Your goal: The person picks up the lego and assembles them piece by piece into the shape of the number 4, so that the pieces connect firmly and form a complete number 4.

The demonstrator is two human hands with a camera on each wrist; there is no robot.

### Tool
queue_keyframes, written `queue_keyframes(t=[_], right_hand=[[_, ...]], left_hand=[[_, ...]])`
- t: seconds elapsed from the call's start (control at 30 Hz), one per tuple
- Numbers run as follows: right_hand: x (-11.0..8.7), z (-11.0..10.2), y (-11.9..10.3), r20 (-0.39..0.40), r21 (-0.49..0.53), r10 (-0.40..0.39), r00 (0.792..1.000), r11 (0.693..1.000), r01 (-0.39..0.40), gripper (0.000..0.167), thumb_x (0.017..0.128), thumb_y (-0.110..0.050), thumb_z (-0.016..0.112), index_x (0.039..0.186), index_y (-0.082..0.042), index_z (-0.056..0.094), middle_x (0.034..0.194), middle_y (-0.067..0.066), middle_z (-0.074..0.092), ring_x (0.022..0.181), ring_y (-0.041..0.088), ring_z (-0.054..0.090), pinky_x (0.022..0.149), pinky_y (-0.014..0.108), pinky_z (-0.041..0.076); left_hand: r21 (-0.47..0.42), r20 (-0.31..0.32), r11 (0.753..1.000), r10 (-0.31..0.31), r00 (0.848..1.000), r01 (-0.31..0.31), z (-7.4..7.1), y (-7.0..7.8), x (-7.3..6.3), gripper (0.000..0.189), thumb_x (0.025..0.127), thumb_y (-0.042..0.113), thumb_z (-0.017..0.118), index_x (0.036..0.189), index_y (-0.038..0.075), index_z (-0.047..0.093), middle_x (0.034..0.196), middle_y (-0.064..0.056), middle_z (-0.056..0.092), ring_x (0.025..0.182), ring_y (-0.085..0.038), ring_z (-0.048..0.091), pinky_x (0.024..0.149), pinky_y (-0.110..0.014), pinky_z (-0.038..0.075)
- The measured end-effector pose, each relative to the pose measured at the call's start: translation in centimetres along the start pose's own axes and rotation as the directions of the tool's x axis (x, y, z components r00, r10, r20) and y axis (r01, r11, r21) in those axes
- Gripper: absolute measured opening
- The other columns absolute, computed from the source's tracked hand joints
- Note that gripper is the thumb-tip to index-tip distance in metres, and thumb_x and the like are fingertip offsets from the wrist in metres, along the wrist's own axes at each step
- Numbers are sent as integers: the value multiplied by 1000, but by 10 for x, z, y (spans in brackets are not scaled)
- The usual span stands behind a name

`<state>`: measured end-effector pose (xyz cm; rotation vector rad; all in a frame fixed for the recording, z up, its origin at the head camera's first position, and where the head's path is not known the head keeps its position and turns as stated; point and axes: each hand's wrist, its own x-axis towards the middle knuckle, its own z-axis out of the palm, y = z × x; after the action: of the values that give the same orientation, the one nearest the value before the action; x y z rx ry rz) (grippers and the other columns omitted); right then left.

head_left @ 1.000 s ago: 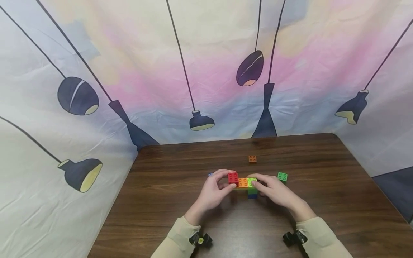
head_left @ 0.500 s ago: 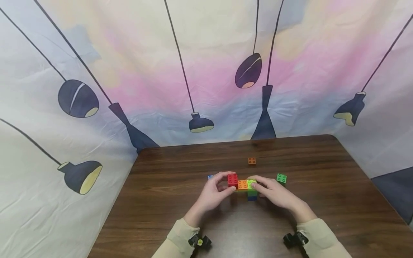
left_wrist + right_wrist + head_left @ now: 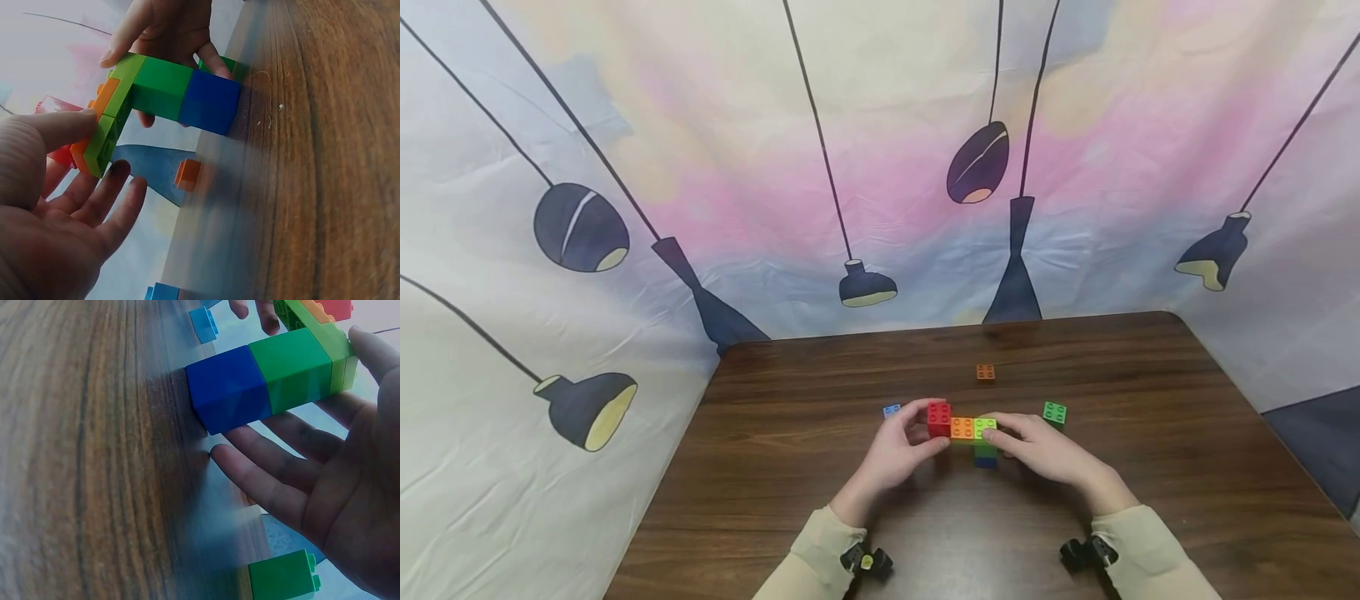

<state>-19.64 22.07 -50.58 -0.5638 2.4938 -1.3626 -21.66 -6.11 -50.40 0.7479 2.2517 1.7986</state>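
Note:
A joined stack of toy building bricks stands between both hands. At its foot is a dark blue brick point(image 3: 228, 390), with a green brick point(image 3: 290, 362) above it. Across the top a lime brick point(image 3: 128, 70) reaches out to the left, bearing a thin orange brick point(image 3: 962, 428) and, at the outer end, a red brick point(image 3: 939, 419). My left hand point(image 3: 887, 454) pinches this overhanging end, thumb on the near side, fingers behind. My right hand point(image 3: 1060, 450) holds the other end, thumb at the lime brick's top, fingers extended behind the stack.
Loose on the brown wooden table point(image 3: 775, 500) lie an orange brick point(image 3: 985, 372) behind the stack, a green brick point(image 3: 1055, 412) beyond my right hand, and a light blue brick point(image 3: 891, 410) beyond my left hand. A cloth printed with lamps point(image 3: 868, 285) hangs behind the table.

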Motion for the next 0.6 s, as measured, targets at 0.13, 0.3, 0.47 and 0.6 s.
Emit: queue_keyframes(t=[0.13,0.3,0.47,0.6], right_hand=[[0,0,0,6,4,-3,1000,1000,3,50,112,-41,56,148,-6,61,117,1,72,100,16,69,82,32,61],[-1,-2,-2,4,-20,-13,1000,1000,13,49,113,-41,55,147,-7,61,116,0,72,98,17,70,82,33,59],[-1,-3,-3,-5,-70,-20,1000,997,20,48,113,-42,55,147,-9,62,109,-4,70,92,16,64,81,35,54],[-2,-3,-4,-13,-97,7,1000,995,-8,53,111,-50,55,149,-14,61,114,-6,70,99,16,63,87,41,53]], left_hand=[[20,-22,1000,-16,1000,17,1,0,-1,45,94,7,84,136,6,68,122,-7,70,116,-28,68,99,-35,59],[57,-25,998,-18,1000,20,0,1,-1,42,94,11,85,133,9,71,120,-2,71,111,-22,70,97,-32,59],[116,-21,993,-1,1000,4,-2,0,0,39,94,13,85,130,10,72,118,2,73,107,-16,72,94,-29,59],[134,-17,991,2,1000,1,-3,0,-1,39,93,14,86,130,11,73,117,3,73,106,-15,72,95,-30,59]])
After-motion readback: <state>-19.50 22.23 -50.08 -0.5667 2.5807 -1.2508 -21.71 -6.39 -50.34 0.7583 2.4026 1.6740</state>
